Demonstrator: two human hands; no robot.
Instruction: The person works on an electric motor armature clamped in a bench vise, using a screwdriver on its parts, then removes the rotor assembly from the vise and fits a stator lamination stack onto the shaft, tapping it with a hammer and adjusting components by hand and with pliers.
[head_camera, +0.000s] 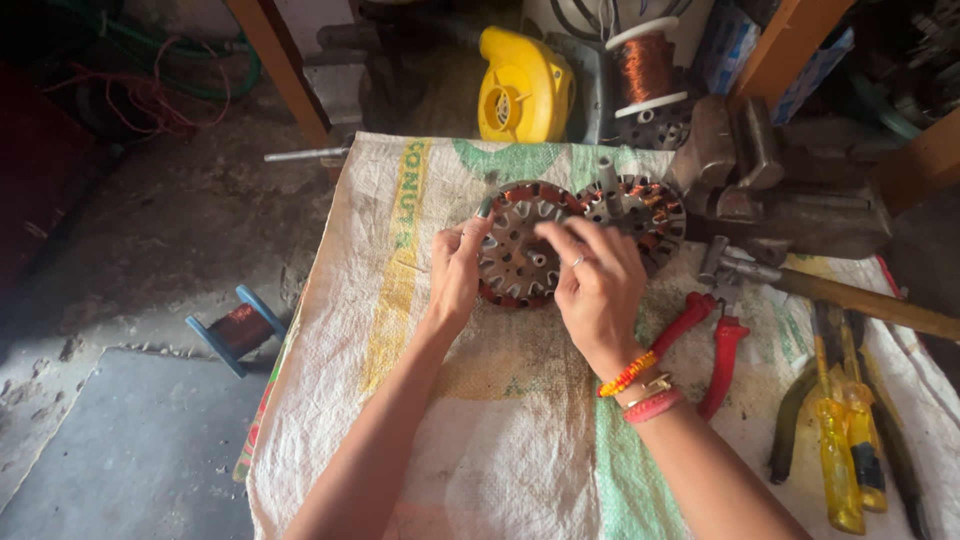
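Round copper-wound stator (515, 262) flat on woven sack, touching second stator (640, 212).

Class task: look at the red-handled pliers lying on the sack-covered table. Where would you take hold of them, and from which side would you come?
Probably grip the red-handled pliers by the two red handles, coming from the near side, on the right hand's side. The handles splay open toward the person and lie bare on the woven sack, while the metal jaws point away toward the bench vise and the hammer.

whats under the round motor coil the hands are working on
The round motor coil lies on a woven sack spread over the table. The left hand and right hand cover parts of it. What the sack rests on directly beneath the coil is hidden.
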